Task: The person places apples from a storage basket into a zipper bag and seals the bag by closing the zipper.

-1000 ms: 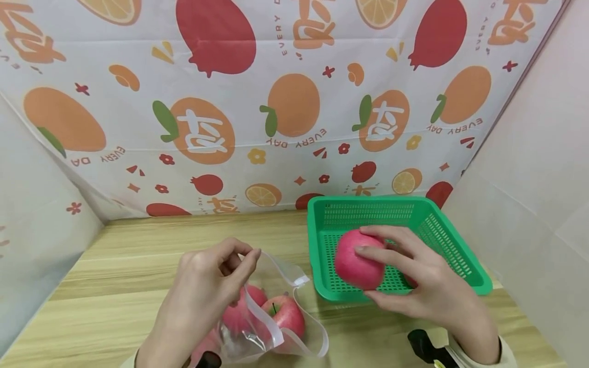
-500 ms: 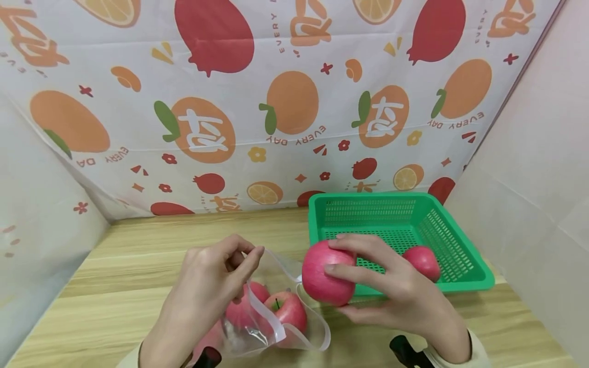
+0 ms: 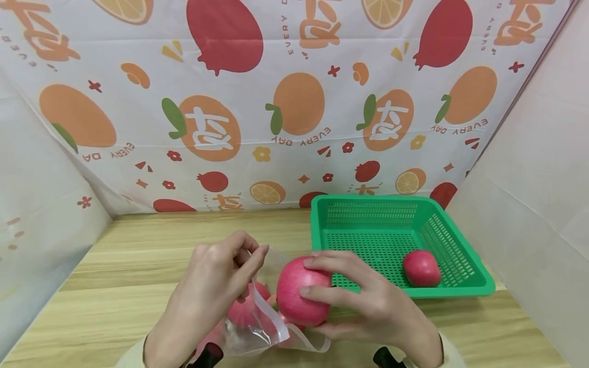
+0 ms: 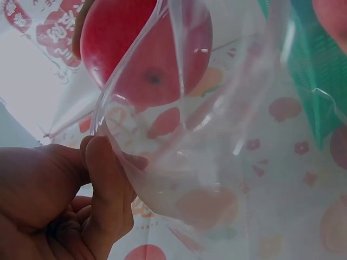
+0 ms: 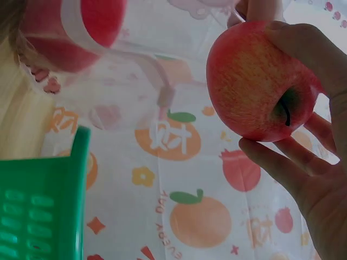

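Observation:
My left hand (image 3: 213,289) pinches the rim of a clear plastic bag (image 3: 248,340) between thumb and fingers; the left wrist view shows the thin film (image 4: 162,184) at the fingertips. Red apples (image 3: 246,312) lie inside the bag, partly hidden by the hand and film. With fingers and thumb spread around it, my right hand (image 3: 368,301) grips another red apple (image 3: 301,294) over the bag's mouth. In the right wrist view this apple (image 5: 249,81) shows its dark stem.
A green plastic basket (image 3: 460,292) stands at the right with one red apple (image 3: 422,268) in it. The wooden tabletop (image 3: 138,271) meets a fruit-printed cloth (image 3: 294,168) at the back. Pale walls rise on both sides.
My right hand has carried the apple left from over the basket to the bag's mouth. The apple left in the basket is now in full view. The left hand keeps its hold.

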`<state>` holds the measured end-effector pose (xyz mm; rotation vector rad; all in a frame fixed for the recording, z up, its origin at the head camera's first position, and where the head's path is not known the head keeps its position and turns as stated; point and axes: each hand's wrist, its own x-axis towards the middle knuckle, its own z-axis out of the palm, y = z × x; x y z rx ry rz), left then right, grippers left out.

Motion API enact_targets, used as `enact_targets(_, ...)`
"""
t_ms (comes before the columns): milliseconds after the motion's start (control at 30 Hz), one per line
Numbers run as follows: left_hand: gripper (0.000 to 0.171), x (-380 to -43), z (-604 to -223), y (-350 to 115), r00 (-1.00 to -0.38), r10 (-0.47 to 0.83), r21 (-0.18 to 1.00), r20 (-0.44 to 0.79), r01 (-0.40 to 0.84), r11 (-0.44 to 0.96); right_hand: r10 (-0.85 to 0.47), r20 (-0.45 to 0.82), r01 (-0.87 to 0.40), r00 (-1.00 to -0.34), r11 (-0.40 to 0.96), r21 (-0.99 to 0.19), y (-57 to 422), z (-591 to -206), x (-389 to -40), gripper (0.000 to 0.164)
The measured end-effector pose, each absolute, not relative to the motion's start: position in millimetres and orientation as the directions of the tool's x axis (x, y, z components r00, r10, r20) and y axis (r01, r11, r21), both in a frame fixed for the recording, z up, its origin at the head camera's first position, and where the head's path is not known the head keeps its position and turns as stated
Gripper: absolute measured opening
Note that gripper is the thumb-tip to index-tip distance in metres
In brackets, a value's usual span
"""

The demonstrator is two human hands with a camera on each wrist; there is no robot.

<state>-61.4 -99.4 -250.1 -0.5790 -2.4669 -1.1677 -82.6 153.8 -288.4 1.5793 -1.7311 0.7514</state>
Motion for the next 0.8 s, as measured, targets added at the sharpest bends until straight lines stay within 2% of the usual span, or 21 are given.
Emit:
enact_targets(167, 0.014, -62, -250, -97, -0.861, 0.205, 0.655, 0.465, 0.491, 0.575, -0.619, 0.785, -0.993, -0.039, 0.11, 0.037, 148, -291, -81, 0.052)
enact_targets(533, 0.016, -60, -250, -96, -0.834, 0.203, 0.624, 0.513, 0.525, 0.578, -0.642, 0.765, -0.984, 0.041, 0.107, 0.142, 139, -292, -83, 0.049)
enact_targets(633, 0.016, -60, -249, -97, -0.838, 0.198, 0.624, 0.509, 0.518, 0.585, -0.651, 0.758, -0.983, 0.04, 0.11, 0.146, 137, -296, -82, 0.052)
enact_targets(800, 0.017, -62, -247, -97, -0.832, 0.194, 0.614, 0.519, 0.521, 0.593, -0.675, 0.738, -0.989, -0.012, 0.115, 0.088, 133, -303, -79, 0.063)
